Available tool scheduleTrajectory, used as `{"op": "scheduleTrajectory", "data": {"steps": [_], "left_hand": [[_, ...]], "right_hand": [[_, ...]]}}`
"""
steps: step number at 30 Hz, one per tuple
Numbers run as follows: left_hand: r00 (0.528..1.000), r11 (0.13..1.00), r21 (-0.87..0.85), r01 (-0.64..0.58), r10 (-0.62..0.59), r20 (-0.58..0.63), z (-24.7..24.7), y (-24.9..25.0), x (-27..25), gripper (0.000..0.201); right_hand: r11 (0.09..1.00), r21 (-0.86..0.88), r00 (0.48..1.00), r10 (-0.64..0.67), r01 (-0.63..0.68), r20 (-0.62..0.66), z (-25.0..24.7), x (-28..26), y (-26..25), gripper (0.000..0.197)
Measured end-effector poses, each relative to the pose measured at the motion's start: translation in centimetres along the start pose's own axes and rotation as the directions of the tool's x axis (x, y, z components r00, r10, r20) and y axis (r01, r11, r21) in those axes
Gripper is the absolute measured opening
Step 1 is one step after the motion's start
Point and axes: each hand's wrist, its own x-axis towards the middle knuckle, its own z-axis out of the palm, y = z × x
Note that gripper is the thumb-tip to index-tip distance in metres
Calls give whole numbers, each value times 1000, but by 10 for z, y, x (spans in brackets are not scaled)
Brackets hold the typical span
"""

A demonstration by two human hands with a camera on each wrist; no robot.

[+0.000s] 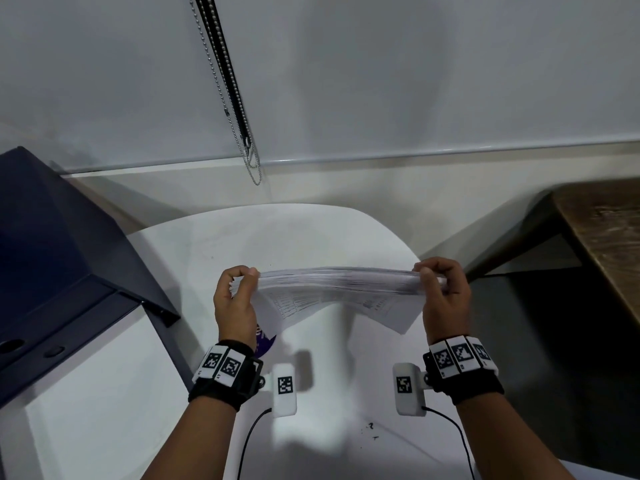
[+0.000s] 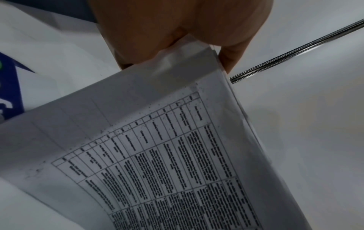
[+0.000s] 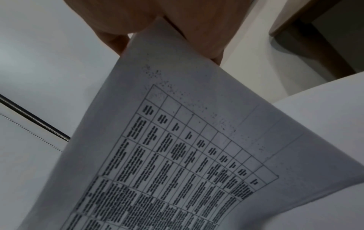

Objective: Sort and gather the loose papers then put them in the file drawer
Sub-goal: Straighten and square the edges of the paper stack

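Both hands grasp the paper stack [image 1: 332, 289] by its short ends: left hand [image 1: 235, 303], right hand [image 1: 445, 299], long axis left-right above the bench [image 1: 311, 233]. File drawer [image 1: 62, 282] sits off the bench's left edge (left hand nearer)

- The papers [image 1: 332, 289] are showing white, with black printed tables and dark speckling [image 2: 157, 155].
- The bench [image 1: 311, 233] is looking plain white.
- The cabinet [image 1: 59, 258] is showing dark navy blue.
- The wristbands [image 1: 221, 379] are showing black, carrying white tags with black square codes.
- The side table [image 1: 606, 233] is showing mottled brown wood grain.
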Motion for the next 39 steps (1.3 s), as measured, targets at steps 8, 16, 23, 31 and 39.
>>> {"op": "scheduleTrajectory", "data": {"steps": [8,16,23,31,39], "left_hand": [[1000,998,67,15,-14,-16,2,-3,8,28],[969,994,-105,12,14,245,-11,-5,6,50],[981,861,497,-110,15,191,-17,-1,8,34],[718,542,479,-690,431,547,20,109,-9,46],[404,142,379,-914,389,828,51,173,-44,53]], "right_hand": [[996,-82,979,-20,38,204,-6,0,-9,29],[943,-305,962,-47,131,268,-14,3,-4,36],[914,-395,984,-20,90,176,-10,6,-12,40],[545,-632,826,-247,551,507,18,15,-64,83],[804,-396,824,-194,445,532,53,-13,-104,23]]}}
